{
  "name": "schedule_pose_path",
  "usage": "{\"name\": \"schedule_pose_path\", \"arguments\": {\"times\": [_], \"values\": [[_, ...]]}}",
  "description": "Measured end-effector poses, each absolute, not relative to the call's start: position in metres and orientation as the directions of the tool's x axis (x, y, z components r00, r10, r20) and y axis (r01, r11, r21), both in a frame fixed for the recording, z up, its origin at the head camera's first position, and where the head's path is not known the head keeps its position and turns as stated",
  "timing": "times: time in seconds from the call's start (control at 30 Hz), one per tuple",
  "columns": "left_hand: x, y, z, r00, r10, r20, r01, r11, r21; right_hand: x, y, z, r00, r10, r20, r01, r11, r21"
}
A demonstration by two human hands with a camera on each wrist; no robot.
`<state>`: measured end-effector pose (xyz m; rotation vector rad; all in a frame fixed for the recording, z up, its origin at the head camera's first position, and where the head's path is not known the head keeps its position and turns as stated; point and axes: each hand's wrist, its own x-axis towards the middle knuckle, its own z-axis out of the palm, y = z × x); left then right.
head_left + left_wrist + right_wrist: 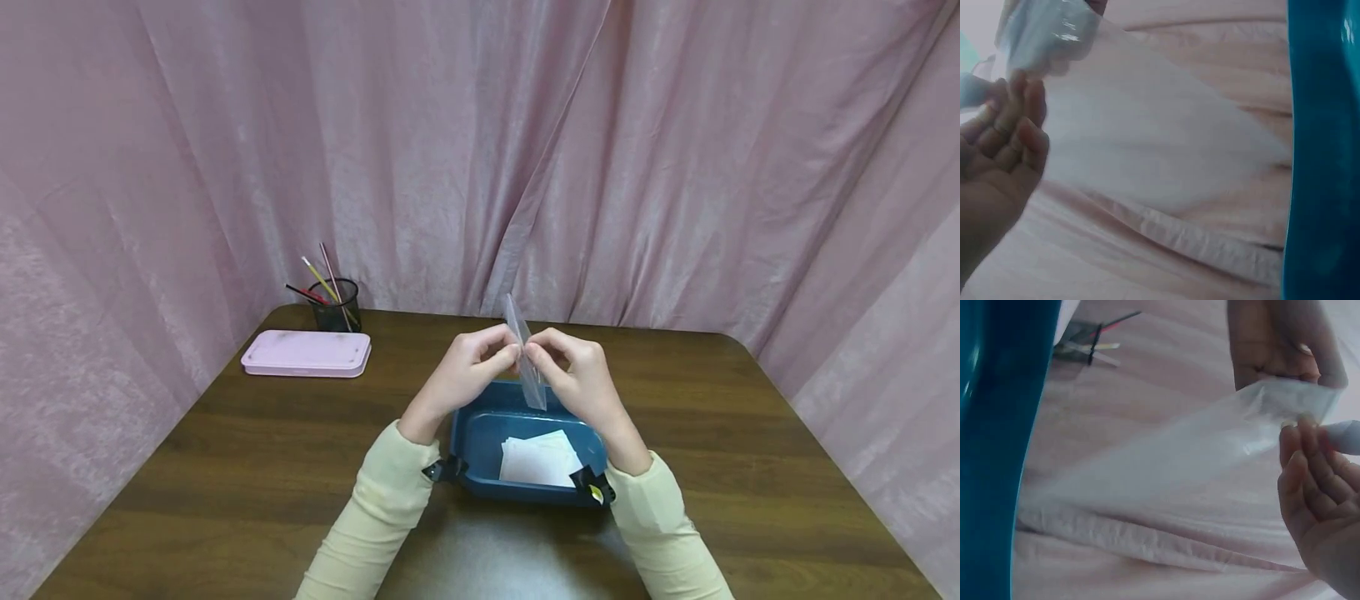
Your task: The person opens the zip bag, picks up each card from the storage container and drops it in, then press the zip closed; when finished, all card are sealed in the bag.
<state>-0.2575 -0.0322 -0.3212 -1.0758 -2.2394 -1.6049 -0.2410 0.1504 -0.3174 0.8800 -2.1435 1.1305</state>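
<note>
Left hand [467, 367] pinching, right hand [583, 379] pinching too, clear plastic bag [533, 388] caught between them, held up above the blue tray [477, 437] where white papers [540, 462] lie

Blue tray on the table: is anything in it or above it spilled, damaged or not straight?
I see nothing spilled or damaged. The white sheets in the blue tray look slightly askew: they overlap with corners fanned out, not squared up. The clear plastic above tilts, but the left hand and right hand pinch it.
</note>
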Motion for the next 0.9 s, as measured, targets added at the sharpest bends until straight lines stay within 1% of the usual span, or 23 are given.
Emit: {"name": "schedule_pose_path", "arguments": {"times": [0.17,0.27,0.37,0.53,0.73,0.9], "values": [[-0.256,-0.033,-0.320,-0.650,0.488,0.583,0.648,-0.045,0.760,-0.236,0.153,-0.314,-0.682,-0.339,0.649,-0.729,0.245,-0.639],[-0.255,-0.032,-0.321,-0.616,0.504,0.605,0.641,-0.125,0.757,-0.234,0.155,-0.312,-0.701,-0.383,0.602,-0.685,0.128,-0.717],[-0.253,-0.031,-0.321,-0.597,0.510,0.619,0.629,-0.180,0.756,-0.233,0.157,-0.312,-0.700,-0.416,0.580,-0.650,0.035,-0.759],[-0.249,-0.029,-0.320,-0.597,0.506,0.622,0.608,-0.221,0.763,-0.231,0.159,-0.312,-0.682,-0.443,0.581,-0.626,-0.057,-0.778],[-0.247,-0.028,-0.319,-0.584,0.509,0.632,0.606,-0.244,0.757,-0.231,0.159,-0.313,-0.651,-0.467,0.598,-0.616,-0.134,-0.776],[-0.246,-0.030,-0.318,-0.561,0.498,0.662,0.601,-0.306,0.739,-0.234,0.161,-0.314,-0.599,-0.473,0.646,-0.591,-0.284,-0.755]]}}
